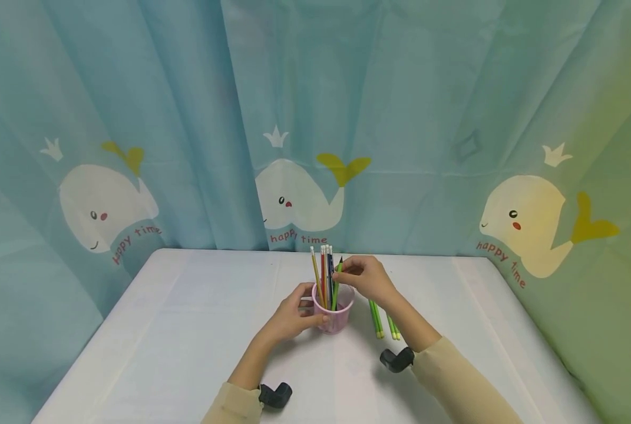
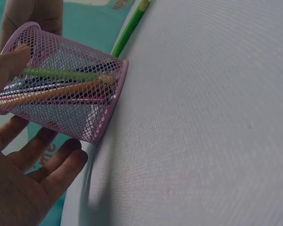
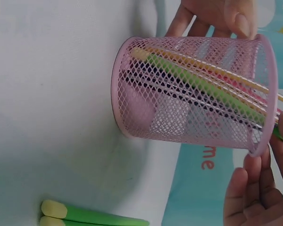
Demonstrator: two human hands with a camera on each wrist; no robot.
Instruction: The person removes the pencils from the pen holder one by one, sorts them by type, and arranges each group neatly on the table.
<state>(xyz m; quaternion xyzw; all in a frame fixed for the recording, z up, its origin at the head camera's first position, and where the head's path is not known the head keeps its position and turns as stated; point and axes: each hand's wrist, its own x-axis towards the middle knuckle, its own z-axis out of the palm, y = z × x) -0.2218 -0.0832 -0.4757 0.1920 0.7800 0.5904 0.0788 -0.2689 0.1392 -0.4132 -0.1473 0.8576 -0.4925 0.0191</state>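
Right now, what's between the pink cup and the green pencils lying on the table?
Just bare white tabletop, partly shadowed, separates the pink cup from the nearest green pencils, in the right wrist view.

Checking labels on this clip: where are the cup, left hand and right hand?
Cup [image 3: 155,117], right wrist view: mesh side wall.
Left hand [image 1: 287,319], head view: back of the hand.
Right hand [image 1: 370,278], head view: back of the hand.

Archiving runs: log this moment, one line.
left hand: holds mesh cup | right hand: pinches green pencil in cup | other green pencils: on table
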